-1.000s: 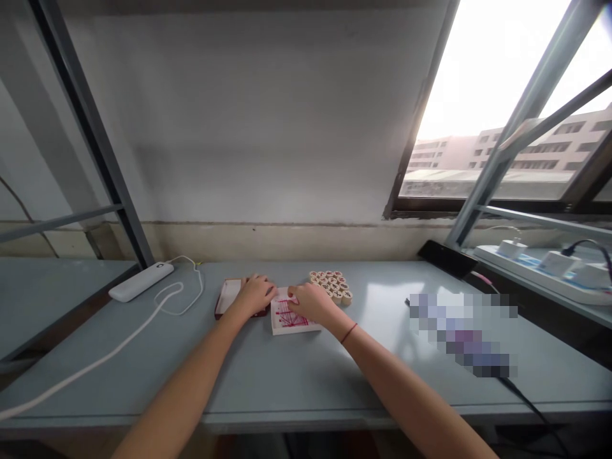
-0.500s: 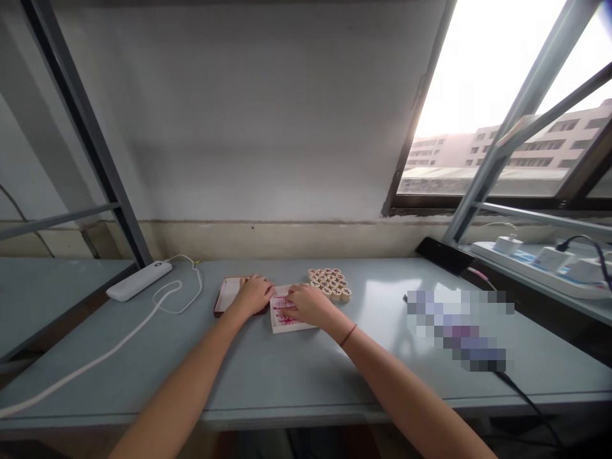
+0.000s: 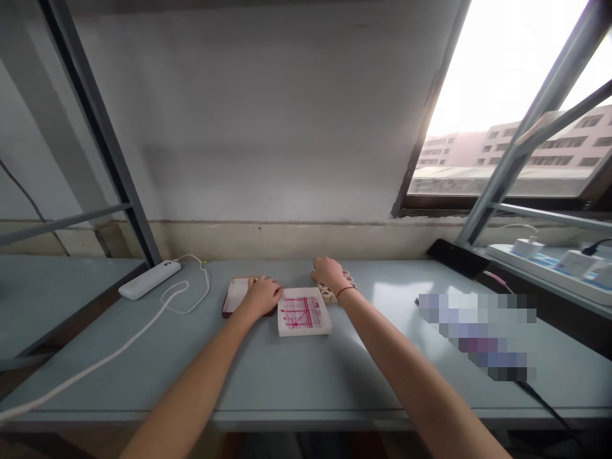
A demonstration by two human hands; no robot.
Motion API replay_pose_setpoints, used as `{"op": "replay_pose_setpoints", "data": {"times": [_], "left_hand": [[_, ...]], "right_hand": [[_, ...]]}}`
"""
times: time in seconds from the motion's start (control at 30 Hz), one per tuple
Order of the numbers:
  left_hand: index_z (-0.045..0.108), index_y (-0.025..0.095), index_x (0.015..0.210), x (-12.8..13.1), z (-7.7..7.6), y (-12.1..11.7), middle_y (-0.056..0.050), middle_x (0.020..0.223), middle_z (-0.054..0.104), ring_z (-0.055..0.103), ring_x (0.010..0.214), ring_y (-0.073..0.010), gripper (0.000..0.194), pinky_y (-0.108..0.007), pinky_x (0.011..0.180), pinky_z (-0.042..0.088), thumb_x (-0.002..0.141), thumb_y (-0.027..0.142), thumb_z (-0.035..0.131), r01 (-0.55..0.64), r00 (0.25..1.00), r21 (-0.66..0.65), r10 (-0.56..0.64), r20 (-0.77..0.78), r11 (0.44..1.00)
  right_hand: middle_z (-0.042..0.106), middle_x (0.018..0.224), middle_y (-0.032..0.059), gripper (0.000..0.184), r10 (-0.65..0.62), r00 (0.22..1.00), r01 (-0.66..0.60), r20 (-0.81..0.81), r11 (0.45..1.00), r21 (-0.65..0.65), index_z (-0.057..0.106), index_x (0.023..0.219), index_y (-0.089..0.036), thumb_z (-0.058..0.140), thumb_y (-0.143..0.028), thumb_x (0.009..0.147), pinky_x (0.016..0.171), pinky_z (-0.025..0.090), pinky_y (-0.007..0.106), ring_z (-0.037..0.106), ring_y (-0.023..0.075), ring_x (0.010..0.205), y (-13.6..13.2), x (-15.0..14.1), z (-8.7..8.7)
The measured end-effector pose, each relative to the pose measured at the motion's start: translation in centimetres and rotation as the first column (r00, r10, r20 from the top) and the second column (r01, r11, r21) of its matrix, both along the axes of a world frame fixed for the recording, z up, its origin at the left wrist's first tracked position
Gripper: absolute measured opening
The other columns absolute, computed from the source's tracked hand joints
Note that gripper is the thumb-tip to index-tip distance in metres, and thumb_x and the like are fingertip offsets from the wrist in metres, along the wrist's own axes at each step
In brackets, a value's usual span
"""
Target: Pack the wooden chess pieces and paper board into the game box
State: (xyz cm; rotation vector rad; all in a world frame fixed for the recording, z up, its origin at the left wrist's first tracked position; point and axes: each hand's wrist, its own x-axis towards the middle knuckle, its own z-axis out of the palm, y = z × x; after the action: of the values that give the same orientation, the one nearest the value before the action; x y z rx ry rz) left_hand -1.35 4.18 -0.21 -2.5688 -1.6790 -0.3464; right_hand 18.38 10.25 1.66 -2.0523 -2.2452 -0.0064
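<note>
A folded white sheet with red grid lines lies flat on the grey table. Left of it sits a shallow dark-red box; my left hand rests on its right part, fingers curled over it. My right hand lies over a cluster of round wooden game pieces just behind the sheet, fingers bent down onto them and hiding most of them. Whether it grips one cannot be seen.
A white power bank with a looping white cable lies at the back left. Power strips with plugs sit at the right under the window. A dark flat device leans near the wall. A black cable runs off the front right.
My right hand left the red-lined sheet and moved back onto the wooden pieces. The sheet now lies fully uncovered. My left hand stayed on the box.
</note>
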Motion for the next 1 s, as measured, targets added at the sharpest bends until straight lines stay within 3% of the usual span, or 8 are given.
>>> {"op": "replay_pose_setpoints", "data": {"times": [0.17, 0.27, 0.37, 0.5, 0.57, 0.67, 0.87, 1.0], "left_hand": [[0.069, 0.023, 0.091, 0.0, 0.2, -0.2, -0.007, 0.092, 0.065, 0.051, 0.093, -0.0255, 0.032, -0.039, 0.078, 0.032, 0.088, 0.03, 0.038, 0.002, 1.0, -0.008, -0.002, -0.014, 1.0], [0.064, 0.023, 0.104, -0.1, 0.5, -0.4, -0.008, 0.102, 0.062, 0.05, 0.1, -0.026, 0.03, -0.04, 0.082, 0.034, 0.088, 0.032, 0.04, -0.009, 0.999, 0.016, 0.008, 0.05, 1.0], [0.054, 0.022, 0.118, 0.0, 0.9, -0.5, -0.008, 0.114, 0.055, 0.049, 0.105, -0.0243, 0.036, -0.039, 0.087, 0.036, 0.087, 0.037, 0.044, 0.004, 0.979, 0.06, -0.016, 0.203, 0.998], [0.045, 0.022, 0.126, 0.6, 1.3, -0.7, -0.007, 0.124, 0.046, 0.054, 0.101, -0.0188, 0.049, -0.031, 0.084, 0.045, 0.082, 0.043, 0.052, 0.159, 0.847, 0.077, -0.176, 0.502, 0.984], [0.048, 0.021, 0.123, 0.9, 1.4, -0.9, -0.007, 0.119, 0.05, 0.055, 0.099, -0.017, 0.045, -0.029, 0.083, 0.046, 0.083, 0.041, 0.052, 0.216, 0.773, 0.079, -0.22, 0.595, 0.973], [0.053, 0.02, 0.117, 1.1, 1.5, -1.0, -0.006, 0.109, 0.056, 0.058, 0.092, -0.0155, 0.036, -0.029, 0.084, 0.047, 0.084, 0.035, 0.051, 0.226, 0.736, 0.059, -0.21, 0.644, 0.972], [0.052, 0.02, 0.115, 0.8, 1.5, -0.9, -0.006, 0.105, 0.058, 0.058, 0.089, -0.0158, 0.037, -0.029, 0.08, 0.047, 0.079, 0.024, 0.052, 0.258, 0.797, -0.02, -0.2, 0.57, 0.966], [0.058, 0.019, 0.095, 0.7, 1.2, -0.9, -0.003, 0.092, 0.058, 0.056, 0.083, -0.0152, 0.023, -0.029, 0.079, 0.044, 0.072, 0.017, 0.051, 0.217, 0.895, -0.036, -0.184, 0.407, 0.975]], "right_hand": [[0.066, 0.095, 0.0186, 0.026, 0.003, 1.0, -0.003, -0.009, 1.0, -0.023, 0.066, 0.095, -0.012, 0.054, -0.012, 0.072, 0.064, 0.045, 0.028, 0.063, 0.0263, 0.087, -0.3, -0.2, 0.2], [0.066, 0.095, 0.0178, 0.023, 0.019, 1.0, -0.019, -0.024, 1.0, 0.007, 0.066, 0.093, -0.012, 0.052, -0.013, 0.075, 0.066, 0.044, 0.028, 0.063, 0.0252, 0.088, -0.8, -0.4, 0.7], [0.068, 0.094, 0.0129, 0.025, 0.132, 0.965, -0.113, -0.229, 0.989, 0.093, 0.066, 0.096, -0.015, 0.051, -0.027, 0.079, 0.067, 0.044, 0.026, 0.063, 0.0219, 0.088, -2.1, -0.8, 1.0], [0.069, 0.09, 0.0068, 0.036, 0.275, 0.693, -0.223, -0.666, 0.961, 0.164, 0.063, 0.099, -0.018, 0.052, -0.045, 0.079, 0.065, 0.044, 0.023, 0.063, 0.0162, 0.079, -4.6, -1.5, 0.7], [0.069, 0.083, 0.0058, 0.038, 0.261, 0.573, -0.238, -0.777, 0.96, 0.148, 0.061, 0.097, -0.017, 0.05, -0.048, 0.079, 0.06, 0.044, 0.022, 0.062, 0.0143, 0.07, -5.7, -1.9, 0.5], [0.067, 0.074, 0.0049, 0.038, 0.234, 0.449, -0.252, -0.862, 0.959, 0.129, 0.059, 0.092, -0.015, 0.051, -0.049, 0.078, 0.055, 0.043, 0.022, 0.059, 0.0119, 0.06, -6.6, -2.2, 0.2], [0.065, 0.078, 0.0041, 0.032, 0.243, 0.392, -0.268, -0.887, 0.953, 0.142, 0.056, 0.087, -0.015, 0.054, -0.045, 0.076, 0.048, 0.04, 0.02, 0.059, 0.0105, 0.056, -7.0, -1.9, 0.3], [0.063, 0.091, 0.006, 0.027, 0.219, 0.396, -0.213, -0.892, 0.967, 0.142, 0.055, 0.088, -0.016, 0.054, -0.039, 0.075, 0.043, 0.037, 0.018, 0.06, 0.011, 0.057, -6.6, -1.0, 0.3]]}}
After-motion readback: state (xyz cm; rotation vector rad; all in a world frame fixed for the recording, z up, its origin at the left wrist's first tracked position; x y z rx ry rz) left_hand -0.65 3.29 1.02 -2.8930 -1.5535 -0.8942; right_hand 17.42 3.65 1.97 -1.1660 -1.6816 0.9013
